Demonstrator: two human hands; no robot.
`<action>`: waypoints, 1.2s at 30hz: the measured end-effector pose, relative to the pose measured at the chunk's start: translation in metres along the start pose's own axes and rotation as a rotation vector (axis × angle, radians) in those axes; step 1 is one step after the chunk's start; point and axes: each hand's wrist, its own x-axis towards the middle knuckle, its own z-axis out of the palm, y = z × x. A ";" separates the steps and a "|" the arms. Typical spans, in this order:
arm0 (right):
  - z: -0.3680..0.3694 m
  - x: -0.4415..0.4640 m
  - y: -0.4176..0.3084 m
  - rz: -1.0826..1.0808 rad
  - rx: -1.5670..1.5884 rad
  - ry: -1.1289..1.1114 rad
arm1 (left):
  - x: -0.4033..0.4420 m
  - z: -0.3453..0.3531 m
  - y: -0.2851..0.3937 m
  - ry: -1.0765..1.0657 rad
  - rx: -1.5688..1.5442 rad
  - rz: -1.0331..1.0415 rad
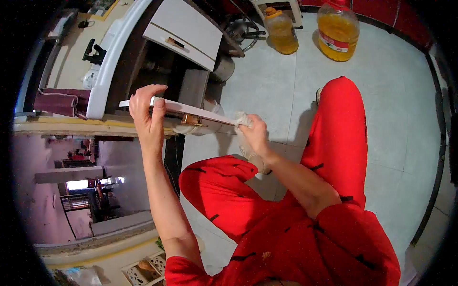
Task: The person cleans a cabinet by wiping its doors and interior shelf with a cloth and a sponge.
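A white cabinet door (210,115) stands swung out from the cabinet, seen nearly edge-on. My left hand (149,105) grips its left end, the thumb on the near side and the fingers bent over the edge. At the other end, my right hand (256,132) is closed on a bunched whitish cloth (242,117) pressed to the door's edge. A gold-coloured handle (192,119) juts from the near face of the door. Behind it, the dark inside of the cabinet shows; its contents are too dim to make out.
Beside the opening is a second white cabinet door (183,31), closed. Two bottles of yellow liquid, one with an orange cap (284,38) and a larger one (338,35), stand on the tiled floor (396,100). A white countertop edge (107,71) runs above the cabinet.
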 end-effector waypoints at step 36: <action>-0.011 -0.028 0.022 -0.195 -0.136 -0.052 | -0.002 0.003 -0.002 0.040 -0.037 -0.040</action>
